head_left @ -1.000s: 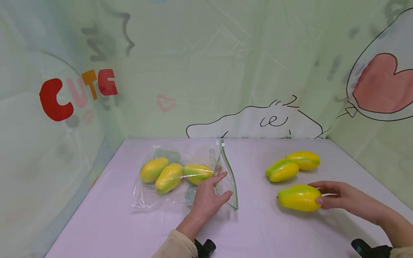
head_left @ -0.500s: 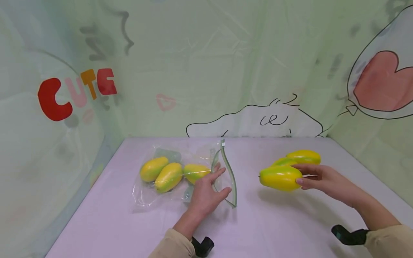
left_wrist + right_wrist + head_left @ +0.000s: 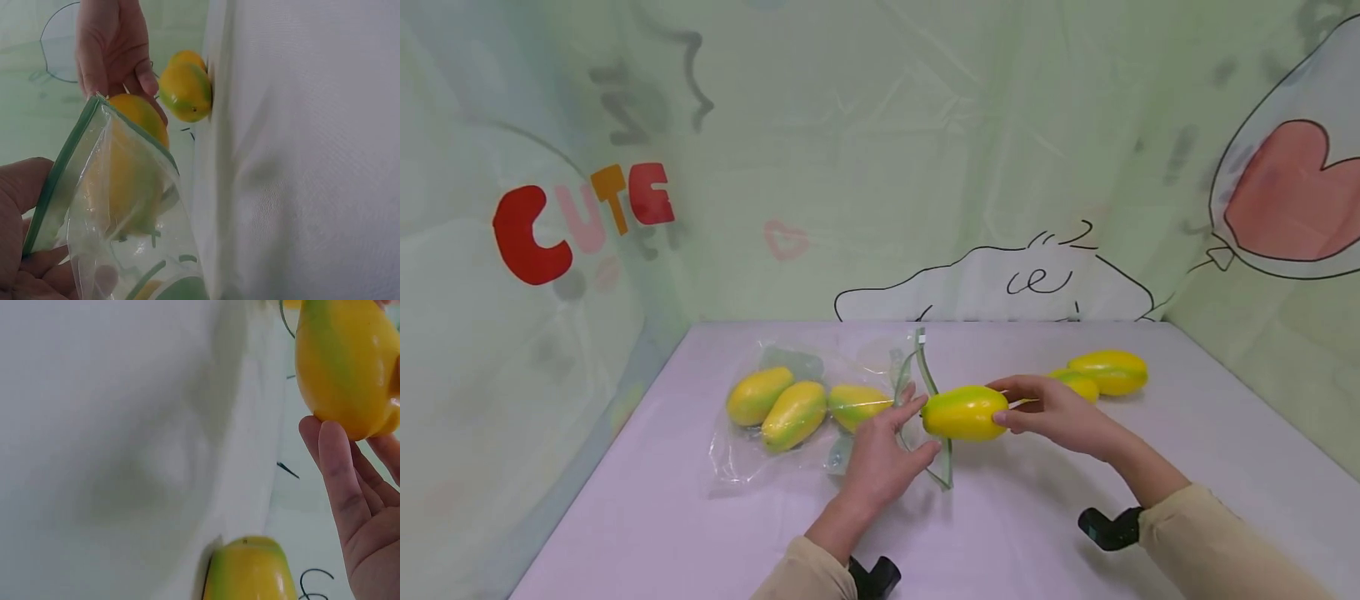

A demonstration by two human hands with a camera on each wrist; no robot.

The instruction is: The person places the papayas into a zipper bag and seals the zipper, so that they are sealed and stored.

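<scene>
My right hand [image 3: 1060, 412] holds a yellow-green papaya [image 3: 966, 413] by its right end, fingertips and thumb around it. The papaya hangs above the table, its tip at the mouth of a clear zip bag [image 3: 737, 462]. In the left wrist view the papaya [image 3: 128, 181] shows partly behind the bag's clear film. My left hand [image 3: 880, 454] is at the bag's mouth, thumb and fingers spread, touching the green-edged opening [image 3: 69, 159]. Several papayas lie inside the bag, one of them [image 3: 793, 417] near its middle.
Two more papayas lie at the back right of the table; the rear one [image 3: 1108, 372] shows fully, the nearer one [image 3: 1078, 385] is partly behind my right hand. Pale table cloth [image 3: 647, 517] spreads up to printed curtains [image 3: 775, 167] at the back and sides.
My right hand has lifted the papaya off the table and carried it left to the bag's mouth. My left hand has stayed almost in place at the bag's opening.
</scene>
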